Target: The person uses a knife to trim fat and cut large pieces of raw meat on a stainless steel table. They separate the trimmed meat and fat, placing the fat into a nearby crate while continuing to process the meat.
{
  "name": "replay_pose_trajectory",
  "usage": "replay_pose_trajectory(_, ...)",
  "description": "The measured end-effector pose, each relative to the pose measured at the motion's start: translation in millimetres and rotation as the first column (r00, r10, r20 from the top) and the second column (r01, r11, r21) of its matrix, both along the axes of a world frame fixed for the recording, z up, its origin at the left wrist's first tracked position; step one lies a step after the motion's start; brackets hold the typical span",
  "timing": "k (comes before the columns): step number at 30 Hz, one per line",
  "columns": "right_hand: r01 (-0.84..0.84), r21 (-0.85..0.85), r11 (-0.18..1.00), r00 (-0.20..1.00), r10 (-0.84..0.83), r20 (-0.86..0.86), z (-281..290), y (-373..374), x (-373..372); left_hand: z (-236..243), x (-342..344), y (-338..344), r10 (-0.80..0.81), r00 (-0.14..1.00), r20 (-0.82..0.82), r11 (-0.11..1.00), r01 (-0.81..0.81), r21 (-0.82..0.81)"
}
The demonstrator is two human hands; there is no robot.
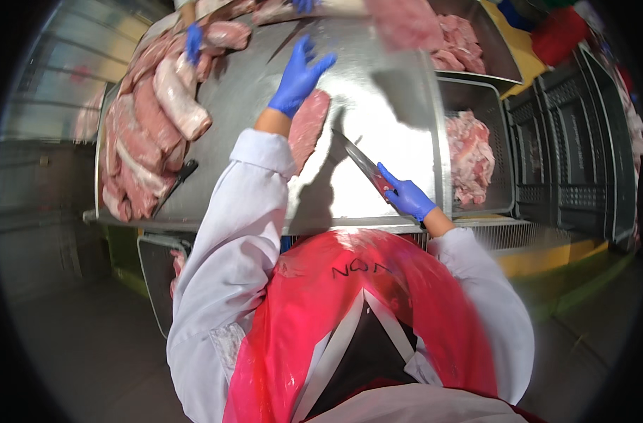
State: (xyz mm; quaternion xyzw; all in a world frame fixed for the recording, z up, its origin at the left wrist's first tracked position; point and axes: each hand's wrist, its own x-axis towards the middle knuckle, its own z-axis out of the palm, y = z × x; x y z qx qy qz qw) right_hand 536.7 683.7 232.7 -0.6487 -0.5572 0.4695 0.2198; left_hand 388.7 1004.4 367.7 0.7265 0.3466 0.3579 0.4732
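My left hand (300, 77), in a blue glove, is open with fingers spread, above a flat slice of pink meat (309, 123) on the steel table (244, 106). My left wrist partly hides the slice. My right hand (405, 194), also gloved, is closed on a long knife (364, 158), whose blade points up and left beside the slice. A heap of long meat cuts (138, 141) covers the table's left side. A black-handled knife (184, 173) lies against it. A blurred pink piece of meat (402, 21) is at the top edge.
Co-workers' gloved hands (193, 42) are at the top. Bins of meat pieces (466, 151) stand right of the table, one behind another (461, 53), with black crates (565, 141) beyond. A grey tub (159, 282) sits below the table's front left.
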Motion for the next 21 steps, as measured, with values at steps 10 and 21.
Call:
replay_pose_trajectory(10,0.535,-0.188,0.824,0.839,-0.545,-0.003,-11,-145,48,-164,-119,-11,-0.060,0.571,-0.819,0.924,-0.279,-0.263)
replay_pose_trajectory(21,0.408,0.203,0.890,0.913,-0.398,-0.087,-43,-104,45,4,127,-7,-0.173,0.831,0.528,0.661,0.496,-0.564)
